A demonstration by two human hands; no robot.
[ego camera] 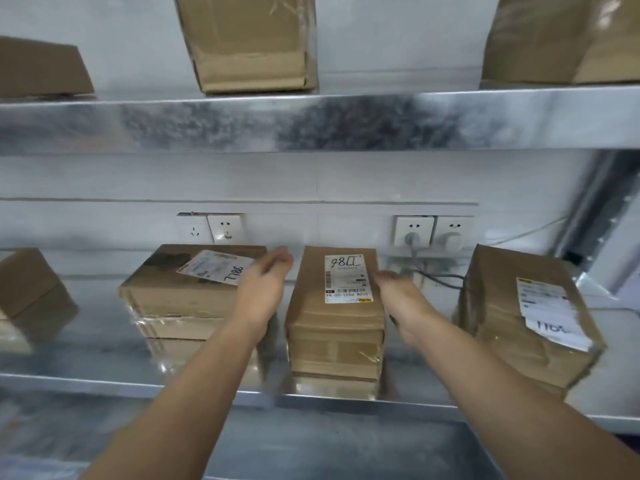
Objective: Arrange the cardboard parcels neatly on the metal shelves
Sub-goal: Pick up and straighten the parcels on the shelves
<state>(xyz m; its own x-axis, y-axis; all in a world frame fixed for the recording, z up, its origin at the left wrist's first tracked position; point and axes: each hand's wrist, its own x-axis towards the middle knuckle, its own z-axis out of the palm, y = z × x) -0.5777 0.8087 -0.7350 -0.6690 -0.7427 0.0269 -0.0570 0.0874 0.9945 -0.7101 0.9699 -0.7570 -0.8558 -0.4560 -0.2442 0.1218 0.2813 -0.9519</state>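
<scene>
A narrow cardboard parcel [336,327] with a white label stands on the middle metal shelf [207,389], straight ahead. My left hand [265,289] is at its left side with fingers straight, between it and a wider labelled parcel [180,289]. My right hand [403,299] is at its right side, fingers extended along the edge. Whether either hand touches the parcel is unclear. Neither hand grips anything. Another labelled parcel [526,320] stands to the right, and a plain one [31,299] at the far left.
The upper shelf [311,123] carries three more parcels [249,43]. Wall sockets [433,232] with plugs and a cable sit behind the middle shelf. A metal upright [602,209] stands at the right. A lower shelf surface [311,445] lies below my arms.
</scene>
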